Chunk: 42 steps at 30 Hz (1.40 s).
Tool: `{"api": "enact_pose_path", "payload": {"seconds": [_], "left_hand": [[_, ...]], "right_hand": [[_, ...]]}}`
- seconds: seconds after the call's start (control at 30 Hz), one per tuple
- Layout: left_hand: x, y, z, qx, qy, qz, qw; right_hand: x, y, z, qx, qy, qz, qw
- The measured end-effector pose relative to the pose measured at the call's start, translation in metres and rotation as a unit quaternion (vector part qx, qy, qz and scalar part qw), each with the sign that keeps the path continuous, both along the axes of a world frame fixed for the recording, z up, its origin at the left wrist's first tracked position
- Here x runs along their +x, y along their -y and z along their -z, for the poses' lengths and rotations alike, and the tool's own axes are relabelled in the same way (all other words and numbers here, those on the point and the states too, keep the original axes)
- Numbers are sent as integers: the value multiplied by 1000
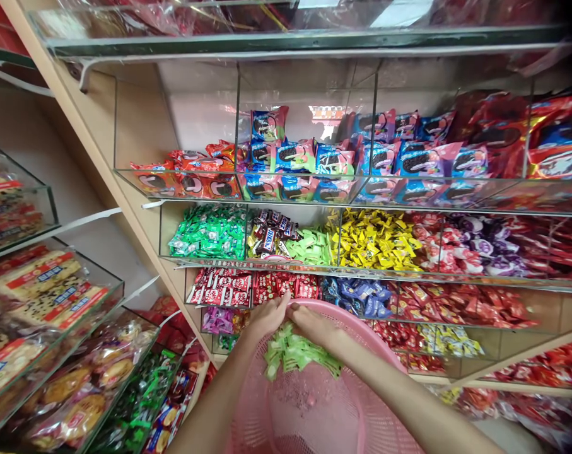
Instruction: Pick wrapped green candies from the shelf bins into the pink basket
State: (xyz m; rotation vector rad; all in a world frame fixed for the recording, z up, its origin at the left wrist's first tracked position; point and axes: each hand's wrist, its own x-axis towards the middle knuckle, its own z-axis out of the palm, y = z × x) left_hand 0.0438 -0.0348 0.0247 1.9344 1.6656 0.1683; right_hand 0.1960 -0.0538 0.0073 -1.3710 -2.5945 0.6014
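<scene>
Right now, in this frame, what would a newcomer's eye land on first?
Probably the big pink mesh basket at bottom centre, with pale-green-wrapped candies within its rim, just below the left hand and right hand. Next, the bright heap of yellow-wrapped candies on the shelf beyond, slightly right of centre.

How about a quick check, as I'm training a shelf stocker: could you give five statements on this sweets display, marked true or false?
1. The basket is pink. True.
2. The left hand and right hand are far apart. False: they are close together.
3. Yellow sweets lie left of the bright-green ones. False: right.
4. Snickers share a compartment with light-green sweets. True.
5. Blue cookie packets sit below the yellow sweets. False: above.
</scene>
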Motion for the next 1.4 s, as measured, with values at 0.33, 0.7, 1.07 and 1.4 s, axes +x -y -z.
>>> {"api": "enact_pose_path", "payload": {"seconds": [0.33,0.7,1.07,1.4], "left_hand": [[0,2,-1,-2,-18,9,1000],[7,6,-7,3,-31,4,999],[9,3,-2,18,-35,20,999],[11,1,-9,4,-22,17,1000]], "right_hand": [[-3,5,-5,82,155,37,984],[2,12,-5,90,163,61,981],[-7,20,-5,75,141,21,987],[4,20,-50,123,71,25,990]]}}
